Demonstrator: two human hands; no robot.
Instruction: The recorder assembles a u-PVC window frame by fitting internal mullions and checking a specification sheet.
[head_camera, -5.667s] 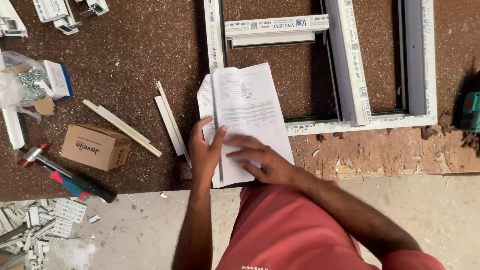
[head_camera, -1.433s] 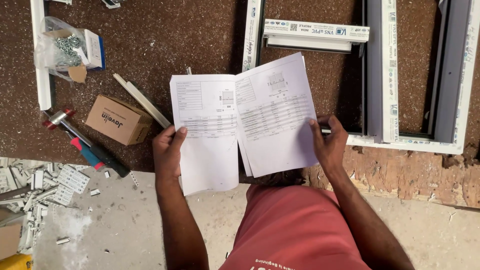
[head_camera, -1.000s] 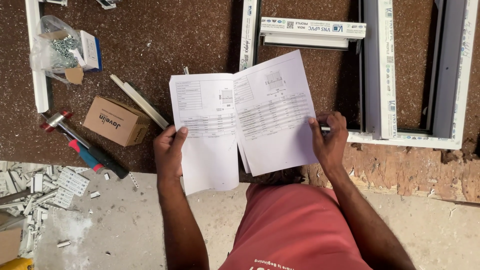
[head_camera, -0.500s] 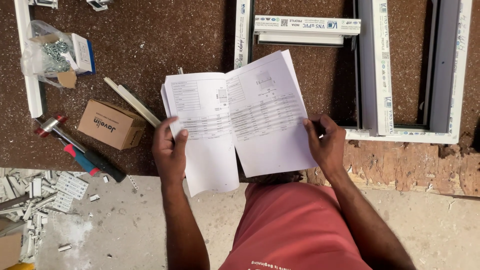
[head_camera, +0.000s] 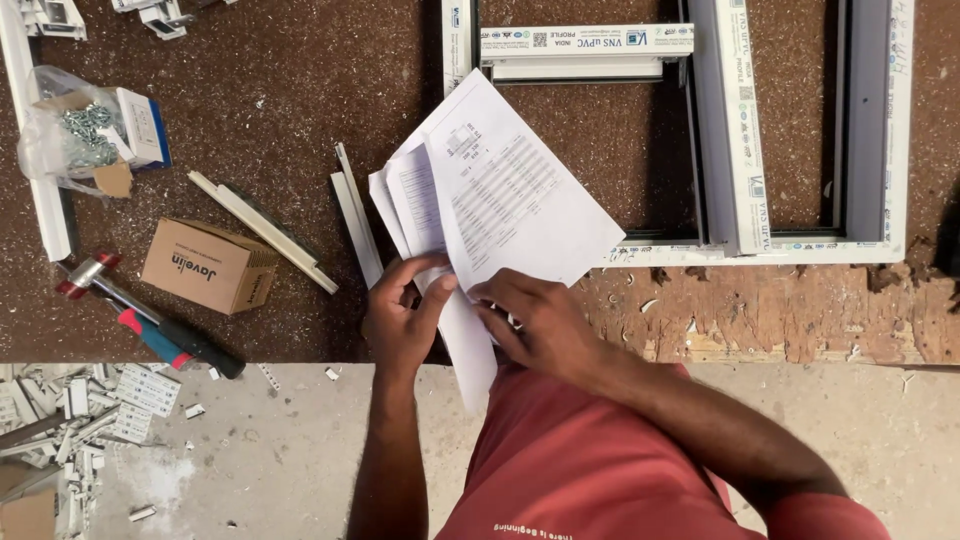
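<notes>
White printed sheets (head_camera: 500, 190), spread wide w/ one hand at each outer edge half a sec ago, are now gathered into a fanned stack. Both hands have come in to the lower end: left hand (head_camera: 400, 320) pinches the lower left edge, thumb on top, fingers (head_camera: 432, 298) curled round the paper; right hand (head_camera: 535, 325) lies just beside it, fingers closed on the bottom of the top sheet. Reads like the pages are being closed up or leafed over, not read spread out.

Stack sits on the brown table (head_camera: 280, 120), just above the fingers, its upper edge over the white window frame (head_camera: 735, 150).

Counts: approx 3 sheets showing, exact no. unclear. Left of the fingers: 2 white strips (head_camera: 355, 225), 1 longer strip (head_camera: 265, 232), 1 cardboard box (head_camera: 208, 266), 1 red-handled mallet (head_camera: 150, 318), 1 bag of screws (head_camera: 75, 130). Up-right of the fingers: 1 frame.
</notes>
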